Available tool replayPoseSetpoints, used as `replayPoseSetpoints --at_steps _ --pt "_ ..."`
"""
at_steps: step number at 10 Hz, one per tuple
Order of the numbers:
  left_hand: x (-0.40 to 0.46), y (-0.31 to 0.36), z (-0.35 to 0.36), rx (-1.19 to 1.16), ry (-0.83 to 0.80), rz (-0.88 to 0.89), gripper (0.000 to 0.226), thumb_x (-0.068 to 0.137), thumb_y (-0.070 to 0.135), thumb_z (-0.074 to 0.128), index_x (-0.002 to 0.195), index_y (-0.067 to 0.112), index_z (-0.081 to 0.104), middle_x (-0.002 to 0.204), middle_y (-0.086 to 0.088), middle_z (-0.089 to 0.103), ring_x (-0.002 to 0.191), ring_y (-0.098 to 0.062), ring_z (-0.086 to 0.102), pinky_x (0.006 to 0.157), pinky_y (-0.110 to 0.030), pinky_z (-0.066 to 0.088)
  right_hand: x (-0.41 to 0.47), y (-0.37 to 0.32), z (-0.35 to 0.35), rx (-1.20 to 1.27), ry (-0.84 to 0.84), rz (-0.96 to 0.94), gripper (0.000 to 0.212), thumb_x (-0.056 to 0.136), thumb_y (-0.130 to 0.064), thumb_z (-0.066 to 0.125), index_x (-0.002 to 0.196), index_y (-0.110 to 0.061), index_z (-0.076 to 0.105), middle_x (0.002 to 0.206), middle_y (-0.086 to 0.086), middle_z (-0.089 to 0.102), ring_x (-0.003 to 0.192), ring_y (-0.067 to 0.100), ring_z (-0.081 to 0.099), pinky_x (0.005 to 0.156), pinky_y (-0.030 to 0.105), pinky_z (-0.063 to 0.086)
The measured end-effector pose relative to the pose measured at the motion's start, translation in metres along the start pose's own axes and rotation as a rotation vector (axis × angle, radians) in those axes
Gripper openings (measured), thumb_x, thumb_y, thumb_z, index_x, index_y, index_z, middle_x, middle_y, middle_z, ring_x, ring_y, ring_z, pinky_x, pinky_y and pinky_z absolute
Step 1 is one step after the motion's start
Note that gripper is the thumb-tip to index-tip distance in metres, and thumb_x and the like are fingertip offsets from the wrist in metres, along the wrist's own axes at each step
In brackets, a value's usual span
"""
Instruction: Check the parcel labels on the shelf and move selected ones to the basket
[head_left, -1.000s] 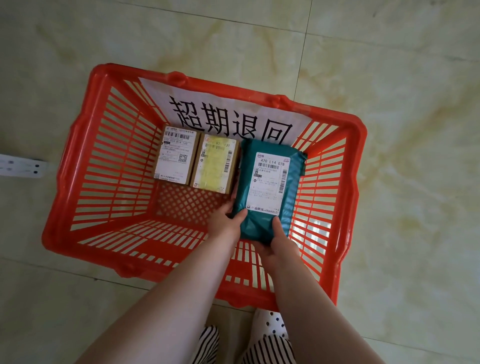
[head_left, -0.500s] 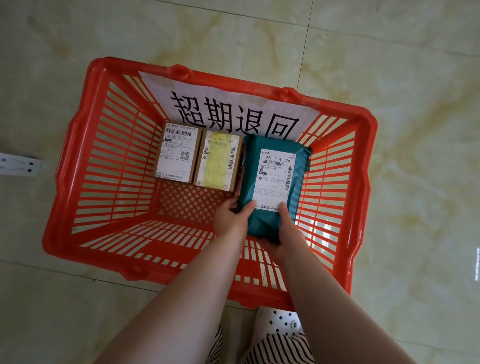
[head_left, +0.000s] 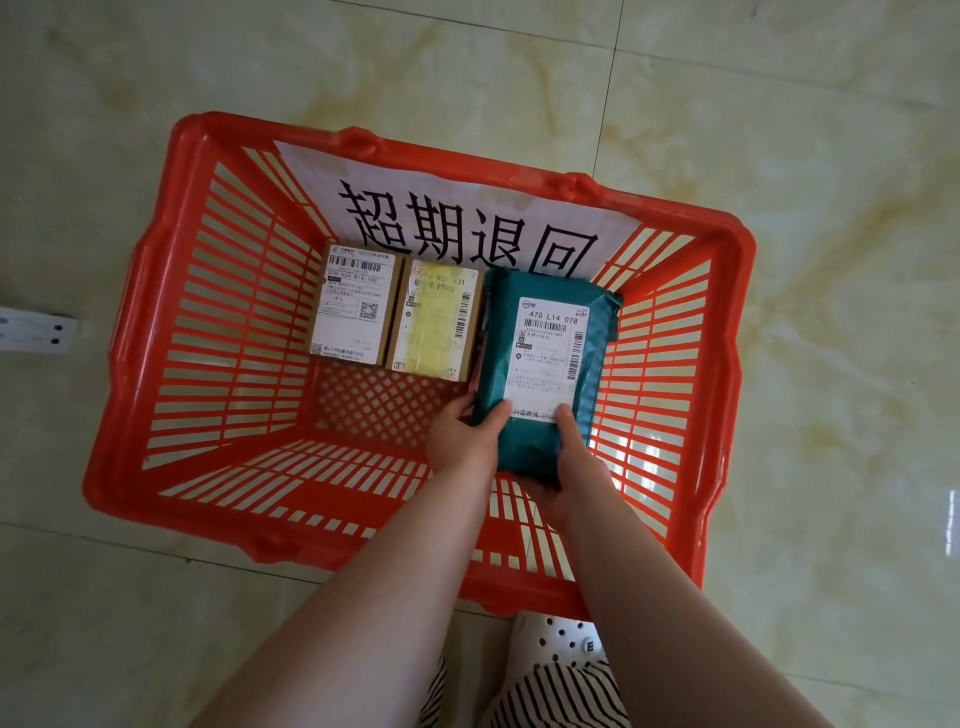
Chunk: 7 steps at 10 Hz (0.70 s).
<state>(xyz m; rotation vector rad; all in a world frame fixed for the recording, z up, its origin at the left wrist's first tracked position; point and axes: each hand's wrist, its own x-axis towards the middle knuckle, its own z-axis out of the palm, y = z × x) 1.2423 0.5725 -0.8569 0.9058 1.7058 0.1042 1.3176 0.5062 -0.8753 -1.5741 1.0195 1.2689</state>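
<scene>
Teal parcel between gripping fingers.

Red slatted basket, teal parcel, striped trousers.

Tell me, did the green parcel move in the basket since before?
Yes. The green parcel slid toward the far wall sign, ending alongside the two boxes; both hands hold its near end.
</scene>
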Motion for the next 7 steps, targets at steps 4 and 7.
replayPoseSetpoints --at_steps 4,7 --pt "-0.008 0.008 -0.002 0.020 0.005 -0.025 0.052 0.084 0.035 0.072 0.129 0.013 0.058 0.124 -0.007 0.064 0.107 -0.025 0.063 0.072 -0.026 0.047 -0.005 0.003 -0.005 0.038 -0.027 0.012 0.075 0.074 -0.046 0.082 0.130 -0.010 0.049 0.117 0.016 0.064 0.096 0.034 0.068 0.082 0.049 0.061" --pt "-0.018 0.016 -0.008 0.063 0.025 -0.048 0.053 0.085 0.040 0.070 0.128 0.012 0.057 0.128 -0.005 0.063 0.114 -0.026 0.061 0.078 -0.029 0.047 -0.018 0.007 -0.008 -0.085 0.031 0.010 0.059 0.082 -0.051 0.073 0.120 -0.009 0.056 0.109 0.016 0.070 0.094 0.031 0.071 0.087 0.042 0.060"
